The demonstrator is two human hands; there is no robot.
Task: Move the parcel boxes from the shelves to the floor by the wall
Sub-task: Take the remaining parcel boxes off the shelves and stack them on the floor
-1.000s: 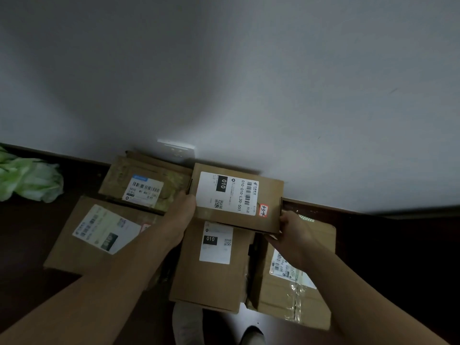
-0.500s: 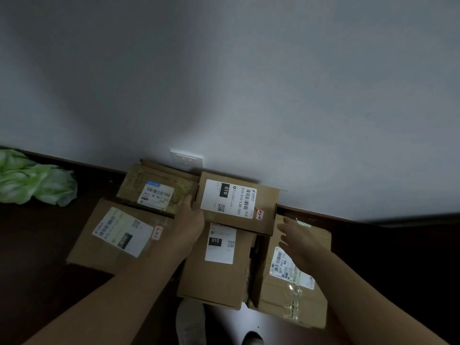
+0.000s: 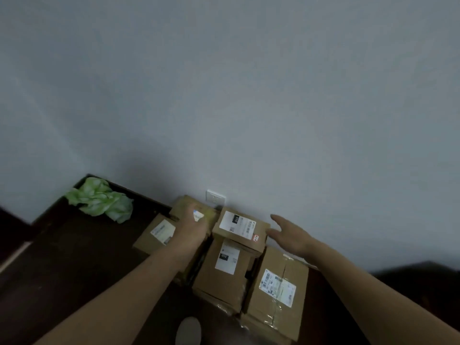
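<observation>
My right hand [image 3: 286, 236] hovers open, fingers spread, just beside the top parcel box [image 3: 240, 229], which lies flat, label up. My left hand [image 3: 193, 229] is too blurred to tell.

The white shipping label [image 3: 237, 224] on the small brown cardboard box [image 3: 262, 229] by the wall reads "010" in white on black — its barcode digits, and the neighbouring parcels' labels [image 3: 277, 286], are too blurred to read.

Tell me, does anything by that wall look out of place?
A crumpled green bundle lies on the floor, left of the parcels. The top box sits skewed across the far end of the lower box.
</observation>
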